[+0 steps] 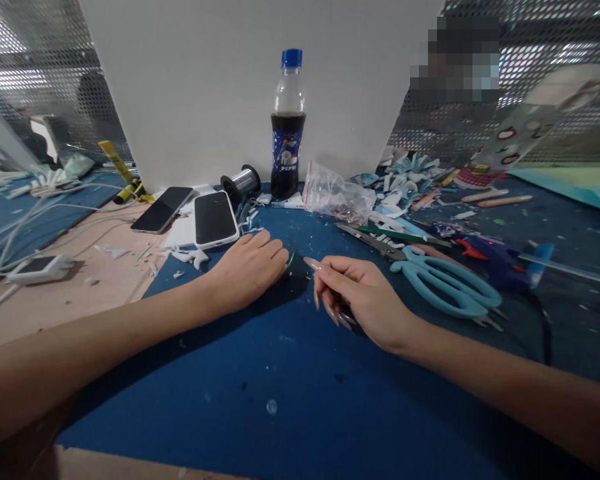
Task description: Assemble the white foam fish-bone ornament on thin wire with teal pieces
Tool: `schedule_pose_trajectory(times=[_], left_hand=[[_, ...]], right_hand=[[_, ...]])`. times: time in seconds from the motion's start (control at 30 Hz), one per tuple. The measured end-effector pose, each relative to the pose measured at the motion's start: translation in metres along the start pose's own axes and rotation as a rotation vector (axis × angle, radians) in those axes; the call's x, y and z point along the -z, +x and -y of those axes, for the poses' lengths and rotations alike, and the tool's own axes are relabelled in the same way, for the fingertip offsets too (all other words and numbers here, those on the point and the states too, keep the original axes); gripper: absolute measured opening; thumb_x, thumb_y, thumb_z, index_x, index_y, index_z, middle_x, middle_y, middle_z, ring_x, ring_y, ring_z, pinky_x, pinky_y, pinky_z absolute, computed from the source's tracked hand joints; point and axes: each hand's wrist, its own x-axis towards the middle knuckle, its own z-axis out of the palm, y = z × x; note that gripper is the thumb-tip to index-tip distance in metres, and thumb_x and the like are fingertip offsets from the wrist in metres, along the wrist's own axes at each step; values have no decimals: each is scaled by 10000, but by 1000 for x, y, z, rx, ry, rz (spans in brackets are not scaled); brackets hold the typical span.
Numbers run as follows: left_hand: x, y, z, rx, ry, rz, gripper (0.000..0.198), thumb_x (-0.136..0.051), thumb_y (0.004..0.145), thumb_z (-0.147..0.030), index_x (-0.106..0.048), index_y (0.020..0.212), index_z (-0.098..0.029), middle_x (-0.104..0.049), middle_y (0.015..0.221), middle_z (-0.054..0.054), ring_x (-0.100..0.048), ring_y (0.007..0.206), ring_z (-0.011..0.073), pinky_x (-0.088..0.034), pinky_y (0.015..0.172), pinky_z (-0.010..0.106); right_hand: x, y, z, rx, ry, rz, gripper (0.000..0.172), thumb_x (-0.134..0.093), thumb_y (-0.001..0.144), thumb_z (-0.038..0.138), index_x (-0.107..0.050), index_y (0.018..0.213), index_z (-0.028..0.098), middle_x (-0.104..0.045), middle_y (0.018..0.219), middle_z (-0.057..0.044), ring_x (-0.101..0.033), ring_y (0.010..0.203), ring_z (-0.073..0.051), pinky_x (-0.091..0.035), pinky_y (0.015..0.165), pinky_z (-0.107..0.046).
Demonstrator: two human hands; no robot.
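My left hand [253, 272] rests knuckles-up over the blue mat [220, 407], its fingers curled down. A small thin green piece [291, 259] shows at its fingertips; the rest of it is hidden. Just to the right, my right hand [365, 293] has its fingers curled in, with thumb and forefinger close together, pointing at the left hand. Something dark and shiny shows under its lower fingers, too hidden to name. Beside this hand lie blue-handled scissors [445, 280] with dark blades. A clear zip bag [337, 193] with small brownish bits lies beyond the hands.
A Pepsi bottle [287, 133] stands before a white board [205, 87]. Left are a wire spool [241, 183], a white phone [215, 219], a dark phone [163, 209] and cables. Right are white and blue scraps [405, 180], a dark blue glue gun [500, 257] and a clear bottle [517, 137].
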Motion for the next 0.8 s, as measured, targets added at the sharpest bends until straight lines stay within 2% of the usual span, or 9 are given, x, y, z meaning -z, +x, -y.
schedule_pose_trajectory(times=[0.07,0.13,0.2,0.27,0.37,0.43,0.57,0.7,0.8], left_hand=[[5,0,-3,87,-107,-99,252,-343,923,-208,-475,714,-158,-528,708,56,-430,696,183,-357,624,320],[11,0,-9,226,-327,-175,245,-351,920,-200,-429,690,-169,-505,688,34,-417,660,152,-367,613,297],[18,0,-16,422,-628,-172,232,-363,915,-206,-395,686,-178,-456,641,-5,-395,593,116,-355,545,255],[20,-1,-24,540,-926,-115,229,-352,919,-242,-401,704,-182,-425,625,-26,-386,561,97,-351,508,229],[19,-2,-34,583,-1256,-51,237,-347,924,-293,-420,727,-182,-410,637,-32,-379,564,86,-370,513,217],[17,-2,-38,606,-1368,-25,250,-347,923,-303,-412,714,-183,-384,632,-36,-353,554,83,-362,504,215],[14,-1,-41,642,-1483,-18,253,-340,918,-279,-392,688,-185,-361,636,-34,-344,565,88,-357,521,229],[14,-1,-40,601,-1552,-8,277,-347,916,-317,-418,688,-177,-385,648,-25,-360,598,95,-350,564,241],[16,-1,-39,632,-1607,9,294,-365,912,-358,-432,698,-168,-376,638,-31,-342,584,88,-324,547,226]], right_hand=[[-1,-2,1,42,7,-44,344,-509,853,377,-487,577,173,-442,402,57,-394,301,-45,-288,309,-167],[-1,-6,1,113,-32,-103,343,-503,862,395,-490,597,177,-427,413,62,-402,310,-49,-291,314,-175],[-1,-9,1,197,-127,-140,344,-484,878,401,-504,616,179,-443,442,52,-437,338,-57,-325,343,-186],[-1,-13,1,277,-254,-150,344,-453,901,383,-517,629,182,-468,464,38,-465,369,-64,-354,378,-196],[-1,-17,2,394,-450,-155,325,-417,924,310,-516,637,194,-497,479,26,-486,404,-74,-372,422,-209],[-2,-20,4,474,-560,-154,306,-408,923,258,-514,642,202,-502,489,22,-490,420,-79,-377,443,-219],[-4,-22,6,596,-688,-116,264,-409,909,183,-510,666,211,-523,536,11,-513,466,-88,-386,473,-225],[-6,-21,6,635,-726,-107,251,-409,903,160,-494,672,210,-521,547,12,-512,483,-91,-390,485,-225],[-6,-20,5,687,-724,-115,258,-412,897,146,-493,658,199,-501,537,21,-490,473,-83,-384,483,-215]])
